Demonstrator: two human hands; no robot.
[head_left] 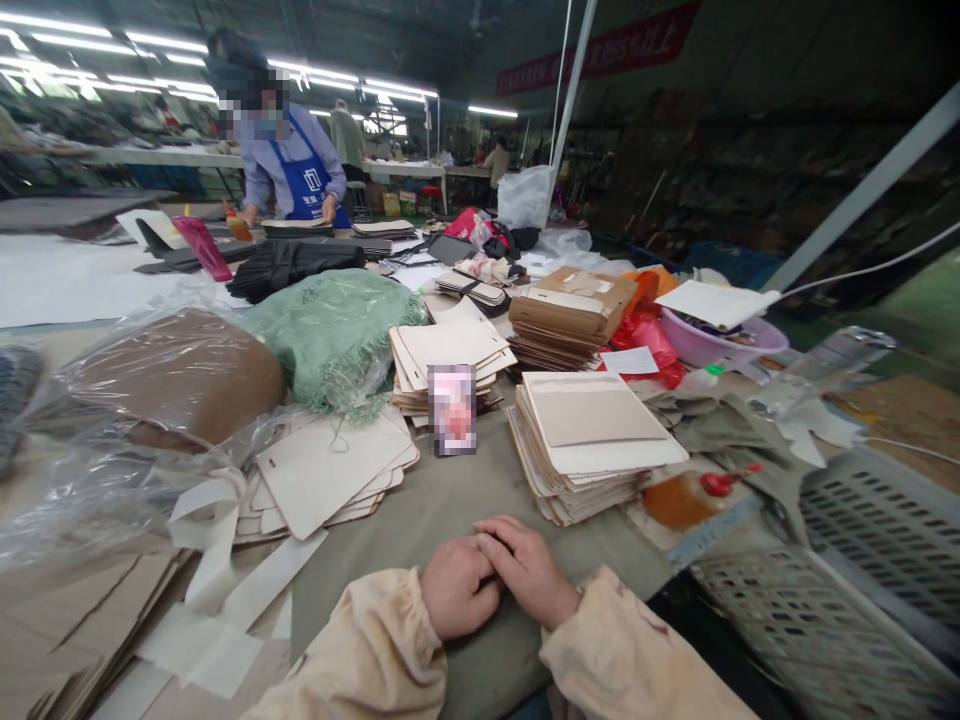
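My left hand (461, 588) rests on the olive-green cloth (405, 520), its fingers curled in with nothing visible in them. Against it lies my right hand (527, 570), whose fingers are together and reach over the left hand's fingertips. Beyond my hands a phone (452, 410), its screen blurred out, leans upright against a stack of pale panels (448, 345). A taller stack of pale panels (600, 425) stands to the right of the phone. Loose pale panels (330, 475) are fanned out at the left.
White strips (214, 540) and brown sheets (82, 620) lie at the left, near a plastic-wrapped brown bundle (180, 375). A grey crate (825, 620) and an amber bottle (679, 502) are at the right. Across the table stands a person in a blue apron (304, 165).
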